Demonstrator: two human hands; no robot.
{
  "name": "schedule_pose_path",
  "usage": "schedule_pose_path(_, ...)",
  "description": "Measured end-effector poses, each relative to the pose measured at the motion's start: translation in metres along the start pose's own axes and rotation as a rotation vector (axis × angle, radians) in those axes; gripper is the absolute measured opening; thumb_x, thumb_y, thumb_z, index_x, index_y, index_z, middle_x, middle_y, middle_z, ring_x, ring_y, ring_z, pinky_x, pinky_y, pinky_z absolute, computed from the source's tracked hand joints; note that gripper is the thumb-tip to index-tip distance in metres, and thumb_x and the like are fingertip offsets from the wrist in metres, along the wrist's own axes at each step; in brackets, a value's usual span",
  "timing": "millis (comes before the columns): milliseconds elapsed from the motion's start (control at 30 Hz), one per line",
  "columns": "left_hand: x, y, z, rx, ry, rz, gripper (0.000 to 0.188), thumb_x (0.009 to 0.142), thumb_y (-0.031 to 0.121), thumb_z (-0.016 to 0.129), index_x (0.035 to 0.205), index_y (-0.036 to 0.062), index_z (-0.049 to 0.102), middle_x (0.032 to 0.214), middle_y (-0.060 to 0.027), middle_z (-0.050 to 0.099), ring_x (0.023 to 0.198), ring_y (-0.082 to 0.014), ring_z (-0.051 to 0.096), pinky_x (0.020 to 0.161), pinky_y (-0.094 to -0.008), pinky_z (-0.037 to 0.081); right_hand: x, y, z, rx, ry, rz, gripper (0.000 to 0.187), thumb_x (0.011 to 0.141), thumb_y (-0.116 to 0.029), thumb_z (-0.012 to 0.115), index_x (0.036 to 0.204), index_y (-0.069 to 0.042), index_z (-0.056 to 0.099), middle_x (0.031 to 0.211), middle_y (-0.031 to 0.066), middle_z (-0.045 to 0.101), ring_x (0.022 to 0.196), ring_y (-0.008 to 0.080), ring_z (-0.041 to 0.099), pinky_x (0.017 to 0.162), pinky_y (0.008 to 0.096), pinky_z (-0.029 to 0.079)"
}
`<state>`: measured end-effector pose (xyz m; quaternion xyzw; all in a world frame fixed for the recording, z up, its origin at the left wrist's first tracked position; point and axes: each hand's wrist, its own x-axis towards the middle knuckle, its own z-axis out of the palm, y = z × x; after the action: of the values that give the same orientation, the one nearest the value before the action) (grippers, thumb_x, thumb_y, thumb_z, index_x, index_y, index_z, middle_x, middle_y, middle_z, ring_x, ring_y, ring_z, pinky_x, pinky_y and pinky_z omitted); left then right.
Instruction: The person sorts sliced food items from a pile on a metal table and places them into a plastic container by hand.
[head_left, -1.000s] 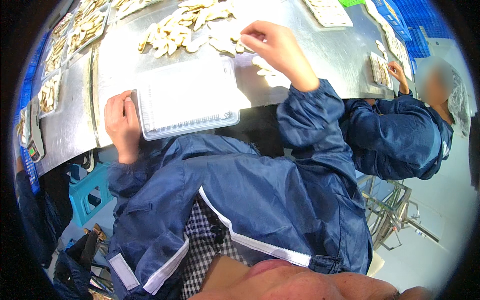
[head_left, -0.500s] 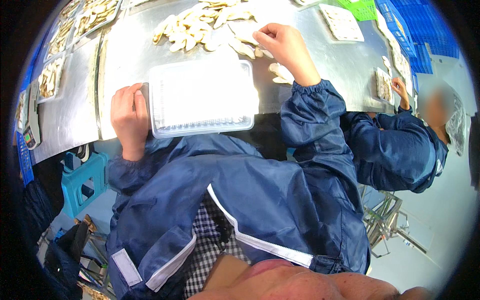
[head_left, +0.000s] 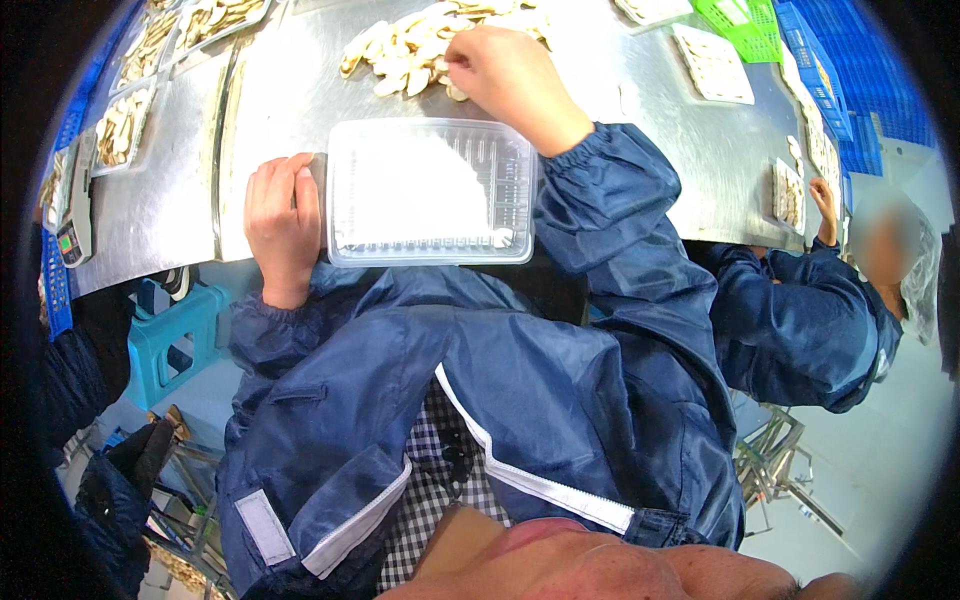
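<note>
Pale slices [head_left: 405, 50] lie beside the right grip [head_left: 512, 80]

I wear a loose, dark navy jacket [head_left: 580, 375] of thin, slightly shiny cloth, creased all over. A white zip [head_left: 560, 492] edges its open front, with small teeth along the tape. Near one edge sits a pale rectangular patch [head_left: 264, 527]. Underneath shows a black-and-white checked shirt [head_left: 482, 496]. The right sleeve [head_left: 625, 205] is baggy and puckers into a gathered cuff [head_left: 571, 155]. My left hand [head_left: 283, 220] and right hand [head_left: 508, 82] are bare.
</note>
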<state>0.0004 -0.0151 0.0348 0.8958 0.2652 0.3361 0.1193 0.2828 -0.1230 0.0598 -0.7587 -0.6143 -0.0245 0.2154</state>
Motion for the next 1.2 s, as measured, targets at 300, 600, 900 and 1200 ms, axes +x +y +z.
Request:
schedule_pose_path(300, -0.001, -0.001, 0.005, -0.018, 0.019, 0.000, 0.015, 0.088, 0.000, 0.062, 0.098, 0.0028, 0.072, 0.092, -0.0123, 0.069, 0.085, -0.0313, 0.064, 0.077, -0.0398, 0.052, 0.001, -0.011, 0.010, -0.039, 0.219, -0.067, 0.015, 0.081, -0.019, 0.069, 0.087, -0.005, 0.072, 0.084, 0.0134, 0.068, 0.081, 0.0369, 0.068, 0.075, 0.0472, 0.055)
schedule_pose_path(600, -0.003, 0.000, 0.001, -0.006, 0.007, -0.007, 0.015, 0.088, 0.001, 0.063, 0.098, 0.0046, 0.072, 0.092, -0.0113, 0.068, 0.085, -0.0308, 0.064, 0.077, -0.0398, 0.052, -0.023, 0.003, -0.027, -0.090, 0.026, -0.080, 0.018, 0.081, -0.018, 0.069, 0.094, -0.006, 0.073, 0.086, 0.0093, 0.069, 0.081, 0.0321, 0.068, 0.072, 0.0423, 0.053)
schedule_pose_path(900, 0.000, 0.001, 0.001, -0.014, 0.032, 0.022, 0.014, 0.087, 0.000, 0.063, 0.098, 0.0043, 0.072, 0.092, -0.0108, 0.068, 0.085, -0.0302, 0.063, 0.076, -0.0392, 0.051, -0.005, -0.002, -0.019, -0.043, 0.019, 0.109, 0.037, 0.085, -0.038, 0.074, 0.104, -0.007, 0.074, 0.086, 0.0138, 0.072, 0.073, 0.0314, 0.071, 0.070, 0.0404, 0.056)
schedule_pose_path(1200, -0.003, -0.001, -0.002, 0.013, 0.022, 0.022, 0.014, 0.087, -0.001, 0.063, 0.097, 0.0039, 0.072, 0.092, -0.0112, 0.068, 0.085, -0.0304, 0.064, 0.076, -0.0395, 0.052, -0.028, 0.006, -0.032, 0.368, -0.142, 0.333, 0.029, 0.092, -0.028, 0.071, 0.105, -0.003, 0.076, 0.084, 0.0107, 0.074, 0.071, 0.0172, 0.067, 0.071, 0.0293, 0.054)
